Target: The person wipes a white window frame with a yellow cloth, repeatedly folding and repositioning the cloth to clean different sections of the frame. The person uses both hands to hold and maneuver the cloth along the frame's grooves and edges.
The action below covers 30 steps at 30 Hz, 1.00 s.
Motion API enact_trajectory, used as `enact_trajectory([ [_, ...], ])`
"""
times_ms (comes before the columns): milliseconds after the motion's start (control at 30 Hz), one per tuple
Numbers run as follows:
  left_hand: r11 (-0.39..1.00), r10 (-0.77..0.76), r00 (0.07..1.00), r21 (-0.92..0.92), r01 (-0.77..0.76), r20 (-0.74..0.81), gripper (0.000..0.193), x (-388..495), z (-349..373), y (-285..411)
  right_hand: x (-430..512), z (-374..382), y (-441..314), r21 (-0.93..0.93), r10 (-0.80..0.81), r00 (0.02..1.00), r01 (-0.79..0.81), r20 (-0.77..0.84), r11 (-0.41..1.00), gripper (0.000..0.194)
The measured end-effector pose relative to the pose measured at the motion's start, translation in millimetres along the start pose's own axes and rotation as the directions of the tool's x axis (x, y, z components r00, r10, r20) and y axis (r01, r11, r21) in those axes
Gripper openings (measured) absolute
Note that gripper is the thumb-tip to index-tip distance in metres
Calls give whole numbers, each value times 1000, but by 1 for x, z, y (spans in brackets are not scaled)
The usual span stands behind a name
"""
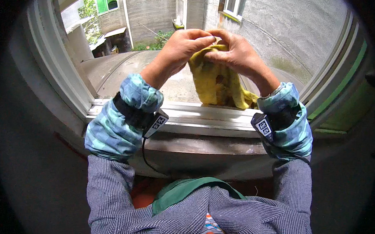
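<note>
A stained yellow cloth [217,81] hangs from my two raised hands, just outside the open window. My left hand [186,51] pinches something at the top of the cloth with thumb and forefinger; what lies between those fingertips is too small to tell. My right hand [235,52] grips the cloth's upper edge, its thumb across the front. The fingertips of both hands meet or nearly meet. The cloth's lower end hangs down to the outer side of the white window track [212,114], and whether it touches the track is unclear.
White window frame posts stand at left [58,66] and right [329,57]. A concrete inner sill [204,146] runs below the track. Outside are a concrete ledge [125,68], a grey wall [284,25] and another window [232,3]. A cable hangs from my left sleeve.
</note>
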<state>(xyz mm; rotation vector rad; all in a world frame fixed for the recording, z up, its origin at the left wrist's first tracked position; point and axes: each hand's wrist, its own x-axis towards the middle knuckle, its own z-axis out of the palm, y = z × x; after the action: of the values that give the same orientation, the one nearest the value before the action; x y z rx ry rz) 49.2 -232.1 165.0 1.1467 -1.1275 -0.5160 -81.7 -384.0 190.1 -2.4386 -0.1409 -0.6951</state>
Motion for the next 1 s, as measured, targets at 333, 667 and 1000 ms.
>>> enact_trajectory([
  [333, 966, -243, 960, -55, 253, 142, 41, -48, -14, -62, 57, -38, 10, 468, 67, 975, 41, -212, 883, 28],
  [667, 870, 108, 985, -492, -29, 133, 35, -29, -61, -1, 56, -60, 46, 176, 267, 951, -239, -158, 955, 46],
  [1000, 893, 336, 937, 348, -287, -90, 41, -35, -6, 49, 33, -9, -41, 322, 84, 991, -112, 101, 940, 49],
])
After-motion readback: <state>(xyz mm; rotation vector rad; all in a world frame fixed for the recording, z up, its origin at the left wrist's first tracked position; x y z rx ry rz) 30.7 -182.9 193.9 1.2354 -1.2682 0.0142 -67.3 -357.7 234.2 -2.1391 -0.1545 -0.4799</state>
